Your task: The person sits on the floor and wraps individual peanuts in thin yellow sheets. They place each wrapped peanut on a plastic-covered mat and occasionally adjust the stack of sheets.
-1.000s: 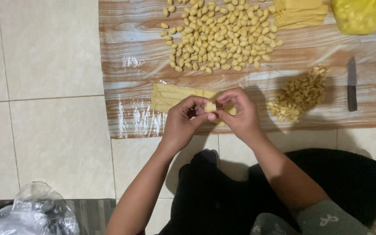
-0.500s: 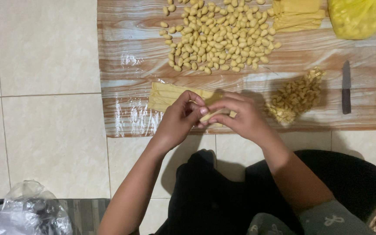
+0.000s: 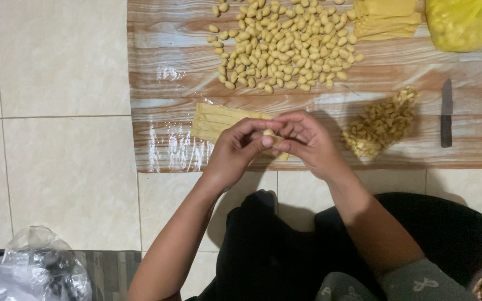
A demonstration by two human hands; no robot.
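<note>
My left hand (image 3: 235,151) and my right hand (image 3: 307,142) meet over the near edge of a wood-patterned mat (image 3: 174,95) laid on the tiled floor. Both hands pinch one small pale dough piece (image 3: 269,135) between their fingertips. Under my hands lies a stack of yellow dough strips (image 3: 216,119). Beyond them spreads a large heap of small folded dough pieces (image 3: 285,47). To the right of my right hand sits a smaller pile of darker filling bits (image 3: 383,122).
A dark-handled knife (image 3: 446,113) lies on the mat at the right. A yellow plastic bag (image 3: 464,22) and a stack of yellow dough sheets (image 3: 389,17) sit at the far right. A crumpled clear plastic bag (image 3: 29,270) lies on the floor at lower left.
My hands have stayed together over the strips, and the fingers have shifted around the small dough piece. The view has drifted slightly.
</note>
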